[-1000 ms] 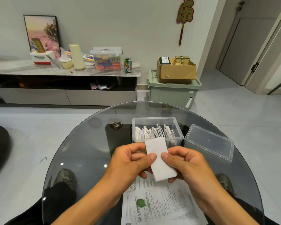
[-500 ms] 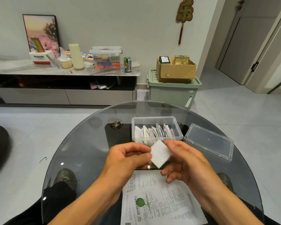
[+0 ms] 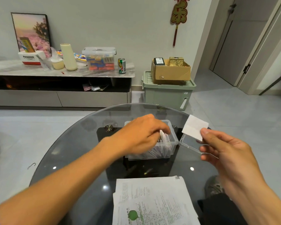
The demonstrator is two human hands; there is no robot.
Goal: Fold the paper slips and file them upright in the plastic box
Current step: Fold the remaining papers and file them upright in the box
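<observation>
A clear plastic box (image 3: 173,143) stands in the middle of the round glass table, with several folded white slips (image 3: 164,137) upright inside it. My left hand (image 3: 141,132) reaches over the box, its fingertips down among the slips; I cannot see whether they pinch one. My right hand (image 3: 224,148) is raised to the right of the box and pinches a folded white paper slip (image 3: 195,127) by its lower corner, above the box's lid.
The clear lid (image 3: 187,143) lies on the glass table (image 3: 71,143) right of the box, partly behind my right hand. A stack of printed sheets (image 3: 152,202) lies at the near edge. A sideboard, a green bin and a carton stand beyond.
Both hands held the slip together in front of the box. Now my right hand alone has carried it up and right, and my left hand has gone forward into the box.
</observation>
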